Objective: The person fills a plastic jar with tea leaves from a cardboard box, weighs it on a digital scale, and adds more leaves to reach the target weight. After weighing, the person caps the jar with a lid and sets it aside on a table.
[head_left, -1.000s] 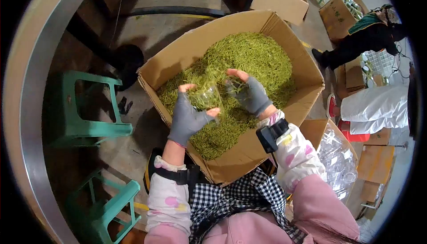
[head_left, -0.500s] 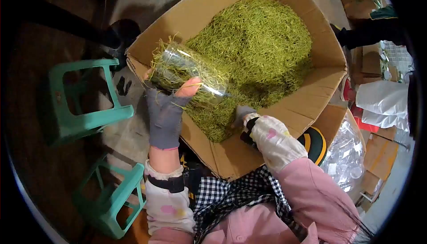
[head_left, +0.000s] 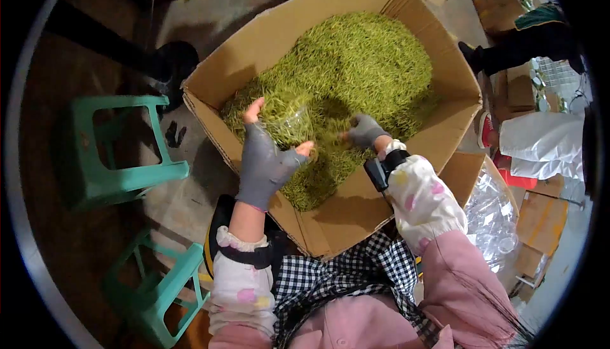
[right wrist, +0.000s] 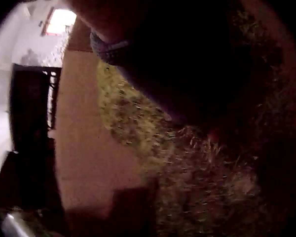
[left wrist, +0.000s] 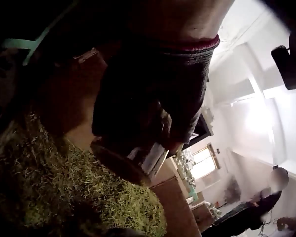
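A clear plastic jar (head_left: 293, 122) lies tilted in my left hand (head_left: 265, 161), low over the heap, with thin yellow-green dried herb strands inside and around it. My left thumb and fingers curl round its side; both hands wear grey fingerless gloves. Close by the jar's right end, my right hand (head_left: 367, 131) has its fingers curled around a bunch of the strands. The loose dried herb (head_left: 362, 56) fills a large open cardboard box (head_left: 343, 222) in front of me. In the right wrist view the fingers are mostly in dark shadow over the herb (right wrist: 138, 118).
Two green plastic stools (head_left: 127, 174) stand at the left. At the right, another cardboard box holds several clear plastic jars (head_left: 492, 222). Other people stand beyond it, one in white trousers (head_left: 540, 142). A black post base (head_left: 176, 69) is on the floor behind the left stool.
Half a second ago the left hand held the jar higher and further left, while the right hand dug into the heap. Now the jar is lower, and the right hand has come up towards it.
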`<state>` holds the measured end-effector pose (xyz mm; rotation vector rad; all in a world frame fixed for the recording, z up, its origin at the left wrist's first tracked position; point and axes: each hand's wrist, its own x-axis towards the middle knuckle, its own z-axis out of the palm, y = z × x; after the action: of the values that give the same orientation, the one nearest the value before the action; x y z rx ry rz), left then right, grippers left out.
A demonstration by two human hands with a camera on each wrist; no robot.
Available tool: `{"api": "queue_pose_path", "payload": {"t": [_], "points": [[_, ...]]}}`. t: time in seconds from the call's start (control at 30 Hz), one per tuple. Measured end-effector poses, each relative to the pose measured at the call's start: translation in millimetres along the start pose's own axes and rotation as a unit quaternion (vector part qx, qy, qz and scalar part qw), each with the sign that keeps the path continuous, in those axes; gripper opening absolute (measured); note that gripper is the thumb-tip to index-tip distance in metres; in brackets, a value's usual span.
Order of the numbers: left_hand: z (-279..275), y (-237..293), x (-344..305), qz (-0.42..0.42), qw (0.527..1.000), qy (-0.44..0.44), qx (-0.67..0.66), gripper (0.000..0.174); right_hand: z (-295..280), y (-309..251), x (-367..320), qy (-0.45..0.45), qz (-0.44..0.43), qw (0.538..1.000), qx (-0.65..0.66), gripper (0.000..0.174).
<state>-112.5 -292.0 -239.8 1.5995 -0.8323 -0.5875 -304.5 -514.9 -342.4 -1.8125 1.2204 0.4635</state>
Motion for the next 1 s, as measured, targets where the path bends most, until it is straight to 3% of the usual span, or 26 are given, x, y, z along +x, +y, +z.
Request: {"api": "queue_pose_path", "payload": {"t": [0.03,0.07,0.1,0.13,0.2,0.23,0.33,0.37,0.47,0.53,0.6,0.67,0.73,0.8,0.87,0.9,0.93,1.0], "points": [[2,3,-1,0.015,0.998,-0.015,0.052,0.109,-12,-12,-11,0.01,-0.004,1.0,-0.002,0.064],[3,5,-2,0.031,0.994,-0.027,0.105,0.118,-23,-22,-20,0.073,-0.018,0.988,0.132,0.063],[5,9,-4,-0.01,0.995,-0.049,0.081,0.125,-33,-35,-30,0.134,-0.035,0.955,0.263,0.062],[6,12,-5,-0.053,0.994,-0.07,0.058,0.131,-42,-47,-42,0.143,-0.044,0.954,0.259,0.062],[10,41,-6,-0.114,0.931,-0.145,0.316,0.132,-52,-75,-71,0.165,-0.142,0.941,0.259,0.052],[13,47,-6,-0.11,0.915,-0.17,0.349,0.131,-49,-90,-88,0.157,-0.174,0.951,0.201,0.048],[19,53,-10,-0.066,0.904,-0.199,0.373,0.131,-14,-118,-115,0.133,-0.277,0.946,0.104,0.037],[16,49,-10,-0.067,0.915,-0.192,0.349,0.117,-11,-116,-117,0.14,-0.283,0.944,0.097,0.037],[7,45,-9,-0.009,0.93,-0.132,0.343,0.103,-7,-114,-131,0.208,-0.32,0.918,0.109,0.034],[3,44,-10,0.012,0.943,-0.106,0.315,0.098,-9,-102,-159,0.227,-0.271,0.87,0.344,0.033],[0,44,-8,0.038,0.953,-0.084,0.289,0.093,-2,-73,-183,0.182,-0.147,0.842,0.485,0.036],[-3,43,-8,0.082,0.966,-0.044,0.242,0.095,28,-21,-190,0.129,-0.116,0.814,0.555,0.024],[-7,46,-7,0.089,0.968,-0.028,0.233,0.094,49,34,-211,0.091,-0.097,0.817,0.561,0.018],[-12,50,-11,0.074,0.969,0.008,0.234,0.095,70,94,-206,0.314,-0.099,0.851,0.408,0.02],[-14,48,-16,0.103,0.968,0.032,0.228,0.096,66,82,-237,0.381,0.037,0.786,0.486,0.026],[-15,49,-16,0.097,0.969,0.049,0.223,0.096,65,92,-235,0.28,0.065,0.747,0.6,0.034],[-15,52,-17,0.092,0.969,0.066,0.218,0.097,70,99,-233,0.285,0.059,0.741,0.605,0.034],[-16,55,-21,0.129,0.965,0.089,0.211,0.094,85,105,-221,0.154,0.173,0.824,0.518,0.054]]}}
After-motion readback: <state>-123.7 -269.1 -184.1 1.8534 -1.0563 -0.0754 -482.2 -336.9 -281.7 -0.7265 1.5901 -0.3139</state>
